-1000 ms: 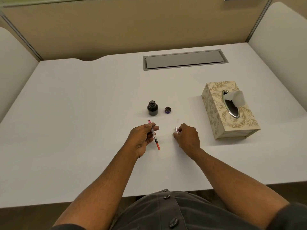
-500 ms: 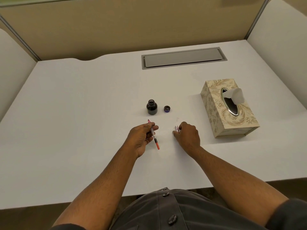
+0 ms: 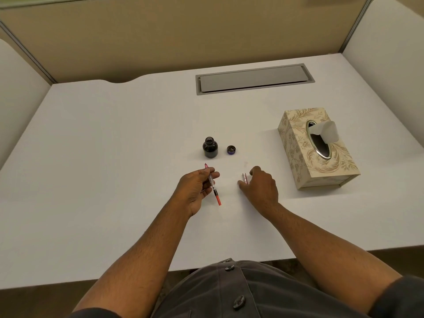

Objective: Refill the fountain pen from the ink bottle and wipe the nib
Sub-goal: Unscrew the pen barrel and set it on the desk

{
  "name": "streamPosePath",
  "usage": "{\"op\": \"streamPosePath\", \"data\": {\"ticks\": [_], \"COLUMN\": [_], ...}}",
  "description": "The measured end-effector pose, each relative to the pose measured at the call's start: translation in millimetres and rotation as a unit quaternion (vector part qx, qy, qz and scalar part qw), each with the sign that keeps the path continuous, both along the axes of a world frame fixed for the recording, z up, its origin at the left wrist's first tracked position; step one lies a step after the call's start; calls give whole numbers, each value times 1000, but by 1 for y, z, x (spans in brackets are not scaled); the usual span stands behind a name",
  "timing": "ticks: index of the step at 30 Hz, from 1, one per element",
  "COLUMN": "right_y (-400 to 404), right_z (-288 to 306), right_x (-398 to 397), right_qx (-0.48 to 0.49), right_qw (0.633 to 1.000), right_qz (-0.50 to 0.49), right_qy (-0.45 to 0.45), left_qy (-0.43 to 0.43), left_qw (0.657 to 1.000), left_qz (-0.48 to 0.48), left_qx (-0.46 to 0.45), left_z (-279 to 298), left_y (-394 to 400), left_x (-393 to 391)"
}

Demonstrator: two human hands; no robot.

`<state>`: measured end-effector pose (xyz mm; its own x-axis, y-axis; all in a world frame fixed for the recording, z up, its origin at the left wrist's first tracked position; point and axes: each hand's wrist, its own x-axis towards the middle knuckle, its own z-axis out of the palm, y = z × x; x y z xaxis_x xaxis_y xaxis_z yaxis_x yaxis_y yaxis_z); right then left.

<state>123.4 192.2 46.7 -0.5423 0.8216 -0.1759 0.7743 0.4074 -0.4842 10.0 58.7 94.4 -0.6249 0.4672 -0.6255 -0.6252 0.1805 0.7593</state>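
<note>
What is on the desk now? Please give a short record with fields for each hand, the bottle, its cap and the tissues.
left hand: holds the pen, tip toward the bottle
right hand: on the desk, fingers at a small silver part
ink bottle: upright, open
cap: on the desk, right of the bottle
tissue box: far right, one tissue sticking out

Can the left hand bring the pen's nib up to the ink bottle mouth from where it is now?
Probably yes. The left hand holds the pen nib-forward just short of the ink bottle, which stands uncapped; its cap lies off to the right, and nothing sits between them.
</note>
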Motion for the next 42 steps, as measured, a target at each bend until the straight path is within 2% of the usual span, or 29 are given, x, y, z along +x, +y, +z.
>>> {"op": "streamPosePath", "data": {"ticks": [5,8,11,14,15,17,28,42], "right_y": [-1,-11,-20,-29,-31,-34,-37,-39], "right_z": [8,20,31,41,42,41,37,35], "right_x": [2,3,4,6,7,9,17,18], "right_qx": [14,-28,-185,-419,-471,-511,-522,-482], "right_qw": [999,997,975,896,870,846,836,864], "right_qz": [-19,5,72,81,81,96,117,95], "right_qy": [44,75,99,120,124,118,118,111], "left_qy": [0,4,9,19,23,28,31,37], "left_qw": [1000,1000,1000,1000,1000,1000,999,999], "left_qz": [-2,-1,0,-8,-10,-11,-18,-23], "left_qx": [-3,-2,4,7,6,3,1,-2], "left_z": [1,1,1,0,0,1,-1,-1], "left_y": [1,2,2,3,3,3,1,1], "left_x": [0,-1,-3,-4,-4,-4,-1,3]}}
